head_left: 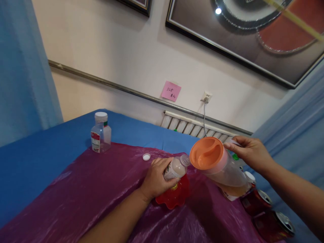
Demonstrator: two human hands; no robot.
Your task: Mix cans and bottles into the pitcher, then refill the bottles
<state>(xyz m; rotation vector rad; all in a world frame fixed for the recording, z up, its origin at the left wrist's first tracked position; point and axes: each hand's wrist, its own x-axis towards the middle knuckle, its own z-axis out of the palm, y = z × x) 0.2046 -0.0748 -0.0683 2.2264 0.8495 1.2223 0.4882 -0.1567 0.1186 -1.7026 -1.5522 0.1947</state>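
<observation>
My left hand (158, 179) is wrapped round a small labelled bottle (176, 168), uncapped and tilted, with pale cloudy content. Below it a red scalloped dish (174, 195) rests on the purple plastic sheet (96, 189). My right hand (250, 152) grips the handle of a clear pitcher (229, 172) with an orange lid (209, 153). The pitcher leans left, its lidded end close to the bottle's mouth; whether they touch I cannot tell. Brownish liquid shows low in the pitcher. A white cap (146, 157) lies on the sheet beyond my left hand.
An empty clear jar with a white lid (101, 133) stands at the back left. Red cans (272, 224) stand at the right, near a white-capped bottle (249, 177). A radiator (182, 125) and a plugged cable (204, 118) are behind the blue-covered table (131, 126).
</observation>
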